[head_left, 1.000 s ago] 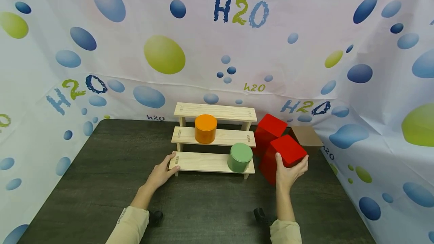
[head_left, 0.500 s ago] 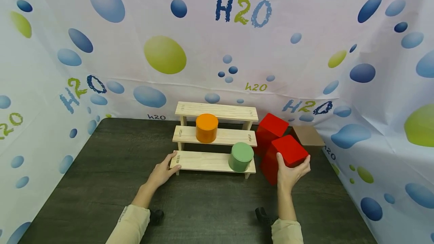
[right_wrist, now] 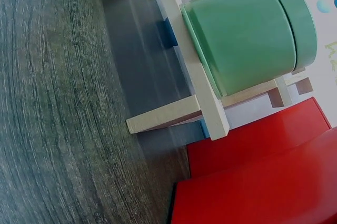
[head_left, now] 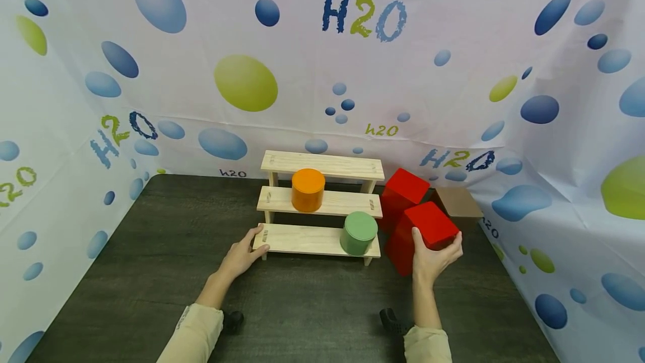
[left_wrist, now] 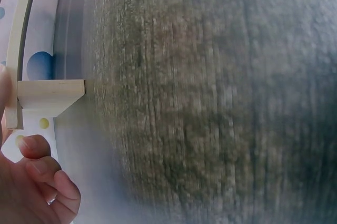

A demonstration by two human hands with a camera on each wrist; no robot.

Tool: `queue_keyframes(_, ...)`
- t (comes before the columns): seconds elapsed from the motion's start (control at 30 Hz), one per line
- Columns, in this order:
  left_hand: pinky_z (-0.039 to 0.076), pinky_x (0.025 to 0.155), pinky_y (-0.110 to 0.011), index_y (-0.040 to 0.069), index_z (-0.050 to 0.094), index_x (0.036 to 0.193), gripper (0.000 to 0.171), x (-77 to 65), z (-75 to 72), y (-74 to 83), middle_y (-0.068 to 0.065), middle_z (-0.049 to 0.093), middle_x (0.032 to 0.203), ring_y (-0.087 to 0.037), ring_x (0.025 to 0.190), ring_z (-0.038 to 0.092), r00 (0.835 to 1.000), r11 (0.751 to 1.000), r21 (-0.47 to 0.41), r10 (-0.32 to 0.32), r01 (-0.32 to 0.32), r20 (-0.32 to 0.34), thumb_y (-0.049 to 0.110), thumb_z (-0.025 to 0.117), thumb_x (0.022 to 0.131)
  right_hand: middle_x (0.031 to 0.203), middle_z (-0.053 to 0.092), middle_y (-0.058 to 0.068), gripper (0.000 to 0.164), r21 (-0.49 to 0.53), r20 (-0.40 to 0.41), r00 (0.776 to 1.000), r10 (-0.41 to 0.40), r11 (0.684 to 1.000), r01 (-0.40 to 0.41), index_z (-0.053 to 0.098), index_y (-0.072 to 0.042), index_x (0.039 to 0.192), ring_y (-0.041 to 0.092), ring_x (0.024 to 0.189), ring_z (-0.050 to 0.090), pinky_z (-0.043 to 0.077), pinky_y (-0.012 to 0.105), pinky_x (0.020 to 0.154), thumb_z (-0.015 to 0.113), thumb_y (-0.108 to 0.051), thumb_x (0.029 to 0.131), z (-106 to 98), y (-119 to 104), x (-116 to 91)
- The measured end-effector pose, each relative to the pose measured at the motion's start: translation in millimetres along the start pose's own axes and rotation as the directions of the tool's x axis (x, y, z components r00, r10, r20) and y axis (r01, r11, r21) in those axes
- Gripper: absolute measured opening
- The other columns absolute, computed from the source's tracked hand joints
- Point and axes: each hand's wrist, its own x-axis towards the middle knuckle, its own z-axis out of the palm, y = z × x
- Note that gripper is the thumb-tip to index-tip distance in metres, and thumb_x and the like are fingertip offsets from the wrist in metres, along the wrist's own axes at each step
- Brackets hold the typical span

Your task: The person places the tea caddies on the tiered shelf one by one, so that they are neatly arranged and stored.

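Observation:
A three-tier wooden step shelf (head_left: 302,238) stands on the dark table, and my left hand (head_left: 241,255) pinches the left end of its lowest board. The left wrist view has that board's end (left_wrist: 16,103) beside my fingers, some of which are curled in below it. An orange round canister (head_left: 308,190) sits on the middle tier. Toward the right end of the lowest tier is a green lidded canister (head_left: 359,233). My right hand (head_left: 434,259) grips the nearer red box (head_left: 428,223), thumb to the left and fingers to the right. In the right wrist view that hand is out of sight.
Behind the gripped box, a second red box (head_left: 403,185) stands close to the shelf's right side. A brown cardboard box (head_left: 457,202) is at the back right. Printed white fabric (head_left: 302,71) surrounds the table at the back and sides.
The whole head view has shifted slightly. Both hands keep their holds, and the shelf, canisters and boxes stay in place relative to one another.

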Motion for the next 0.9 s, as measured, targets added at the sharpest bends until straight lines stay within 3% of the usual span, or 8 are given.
queue_keyframes(0.27,0.029,0.047,-0.026,0.010,0.034,0.140,0.061,0.5,0.3,0.8,0.002,0.038,0.051,-0.010,0.045,0.030,1.000,1.000,-0.002,-0.007,0.007,-0.007,0.031,0.059,0.089,0.136,0.025,0.010,0.092,0.045,-0.005,1.000,-0.027,0.999,0.027,0.024,-0.005,0.141,0.024,0.126,0.026,0.019,0.039,0.106,0.080,-0.016,0.068,1,-5,-1)
queue_keyframes(0.53,0.030,0.047,-0.026,0.010,0.034,0.141,0.061,0.5,0.0,0.2,0.002,0.039,0.051,-0.010,0.045,0.031,1.000,1.000,-0.007,-0.001,0.001,-0.011,0.031,0.059,0.089,0.134,0.025,0.015,0.085,0.152,-0.002,0.998,-0.061,0.987,0.060,0.025,0.001,0.139,0.021,0.119,0.030,0.029,0.031,0.098,0.074,-0.005,0.071,0,-53,-14)
queue_keyframes(0.9,0.029,0.046,-0.026,0.009,0.034,0.140,0.061,0.2,0.1,0.5,0.002,0.039,0.051,-0.010,0.044,0.030,1.000,1.000,-0.004,0.001,-0.001,-0.007,0.031,0.059,0.089,0.129,0.028,0.009,0.086,0.238,-0.019,0.994,-0.108,0.965,0.109,0.027,0.001,0.138,0.015,0.111,0.035,0.030,0.027,0.092,0.076,-0.006,0.068,-1,-61,-6)
